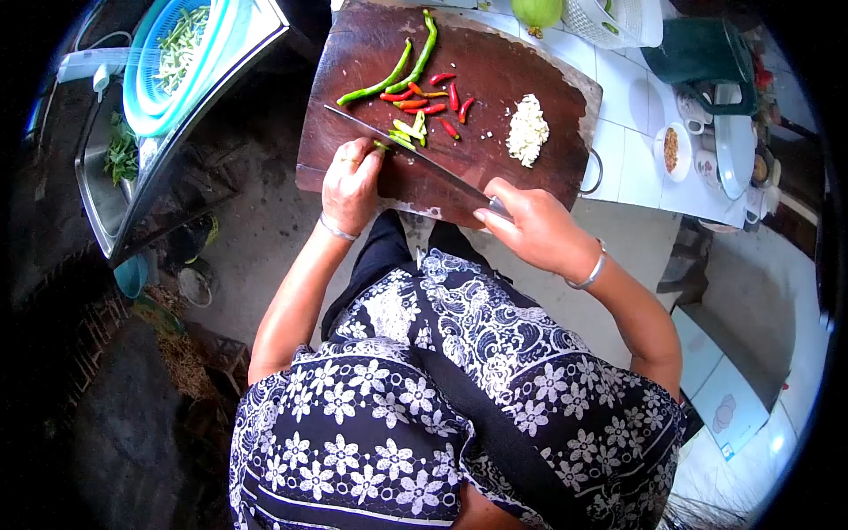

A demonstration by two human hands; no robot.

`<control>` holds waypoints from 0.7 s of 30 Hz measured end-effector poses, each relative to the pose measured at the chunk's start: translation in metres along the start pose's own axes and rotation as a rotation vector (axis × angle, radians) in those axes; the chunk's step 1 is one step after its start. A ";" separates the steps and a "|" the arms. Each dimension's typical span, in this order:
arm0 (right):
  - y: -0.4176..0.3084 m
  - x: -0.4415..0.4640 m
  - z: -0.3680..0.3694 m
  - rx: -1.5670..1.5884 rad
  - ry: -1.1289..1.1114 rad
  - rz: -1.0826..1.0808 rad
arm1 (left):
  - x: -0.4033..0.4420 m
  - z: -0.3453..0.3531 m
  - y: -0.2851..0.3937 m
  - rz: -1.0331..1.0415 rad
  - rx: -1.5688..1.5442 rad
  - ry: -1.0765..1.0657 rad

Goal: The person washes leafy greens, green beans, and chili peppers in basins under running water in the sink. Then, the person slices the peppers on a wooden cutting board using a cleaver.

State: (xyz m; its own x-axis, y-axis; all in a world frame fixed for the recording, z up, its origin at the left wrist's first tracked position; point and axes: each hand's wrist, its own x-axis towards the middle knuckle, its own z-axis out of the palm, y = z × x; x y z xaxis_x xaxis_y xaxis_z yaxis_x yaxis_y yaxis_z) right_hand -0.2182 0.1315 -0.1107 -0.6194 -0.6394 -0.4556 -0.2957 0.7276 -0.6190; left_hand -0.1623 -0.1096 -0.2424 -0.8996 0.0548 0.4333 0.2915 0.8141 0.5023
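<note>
Two green peppers [432, 37] lie beyond one knife [442, 170] gripped by right fingers [502, 188]; left fingers [371, 162] pinch one piece [381, 145].

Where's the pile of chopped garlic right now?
In the head view, the chopped garlic sits on the right side of the cutting board, right of the red chillies and beyond the right hand.

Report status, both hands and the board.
Right hand gripping knife. Left hand holding green pepper at the blade. Red chilies and chopped garlic beyond the knife, clear of the blade.
</note>
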 end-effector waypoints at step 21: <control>0.016 -0.024 -0.024 0.202 0.212 0.102 | 0.075 -0.002 -0.035 -0.104 0.138 -0.086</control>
State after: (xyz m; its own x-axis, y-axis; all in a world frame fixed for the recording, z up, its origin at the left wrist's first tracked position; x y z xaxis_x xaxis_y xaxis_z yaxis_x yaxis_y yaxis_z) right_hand -0.2253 0.1648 -0.0939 -0.7825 -0.4843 -0.3913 -0.0872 0.7075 -0.7013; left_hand -0.2394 -0.1353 -0.2265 -0.9486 0.0106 0.3162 0.1537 0.8891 0.4311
